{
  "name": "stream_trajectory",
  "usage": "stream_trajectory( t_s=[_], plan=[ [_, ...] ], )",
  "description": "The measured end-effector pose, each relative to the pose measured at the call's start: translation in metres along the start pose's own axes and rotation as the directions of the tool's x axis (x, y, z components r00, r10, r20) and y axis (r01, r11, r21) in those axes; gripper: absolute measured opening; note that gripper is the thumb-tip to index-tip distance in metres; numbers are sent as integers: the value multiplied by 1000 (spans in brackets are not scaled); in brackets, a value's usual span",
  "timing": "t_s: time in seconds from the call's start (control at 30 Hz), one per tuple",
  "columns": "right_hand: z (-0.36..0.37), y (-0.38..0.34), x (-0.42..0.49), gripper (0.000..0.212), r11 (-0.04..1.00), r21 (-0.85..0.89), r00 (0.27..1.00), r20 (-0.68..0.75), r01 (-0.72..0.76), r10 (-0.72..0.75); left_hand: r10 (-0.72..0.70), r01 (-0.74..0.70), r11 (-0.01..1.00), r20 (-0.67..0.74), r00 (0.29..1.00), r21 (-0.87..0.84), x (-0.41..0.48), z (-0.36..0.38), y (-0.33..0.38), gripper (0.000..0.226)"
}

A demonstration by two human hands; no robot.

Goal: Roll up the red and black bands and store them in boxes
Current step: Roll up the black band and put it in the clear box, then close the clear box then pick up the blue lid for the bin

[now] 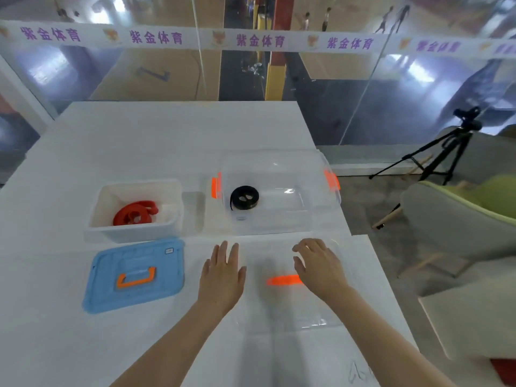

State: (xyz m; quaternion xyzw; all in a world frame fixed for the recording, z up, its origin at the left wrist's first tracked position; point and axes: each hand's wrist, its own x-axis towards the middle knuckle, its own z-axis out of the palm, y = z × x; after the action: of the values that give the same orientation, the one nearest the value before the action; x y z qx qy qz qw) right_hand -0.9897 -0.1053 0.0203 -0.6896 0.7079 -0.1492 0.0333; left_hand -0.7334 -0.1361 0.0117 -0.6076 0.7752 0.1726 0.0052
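The rolled red band [136, 213] lies inside the white box [106, 231] at the left. In the clear box [282, 219] with orange clips sits the rolled black band [244, 197]. A clear lid [290, 305] with an orange handle lies flat on the table in front of that box. My left hand [222, 277] hovers flat with straight fingers at the lid's left edge. My right hand [321, 266] rests over the lid's right part, fingers loosely bent, partly covering the orange handle. Neither hand holds anything.
A blue lid [111, 291] with an orange handle lies on the white table [153, 141] in front of the white box. Right of the table are a black tripod [441, 155], a grey-green chair [458, 219] and another white surface [469, 325]. A glass wall stands behind.
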Motion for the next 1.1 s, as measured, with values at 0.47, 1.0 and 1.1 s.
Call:
stream_trajectory(
  t_s=[0.47,1.0,1.1],
  plan=[
    [57,126,-70,72,911,-155,783,470,-382,408,-246,283,957,332,911,-68,5,116,6,90],
    [68,125,-130,92,786,173,770,406,-594,492,-322,362,788,169,932,-498,-28,137,7,116],
    [54,113,-141,92,774,238,796,349,-586,495,-298,303,788,98,949,-536,-48,120,9,114]
  ],
)
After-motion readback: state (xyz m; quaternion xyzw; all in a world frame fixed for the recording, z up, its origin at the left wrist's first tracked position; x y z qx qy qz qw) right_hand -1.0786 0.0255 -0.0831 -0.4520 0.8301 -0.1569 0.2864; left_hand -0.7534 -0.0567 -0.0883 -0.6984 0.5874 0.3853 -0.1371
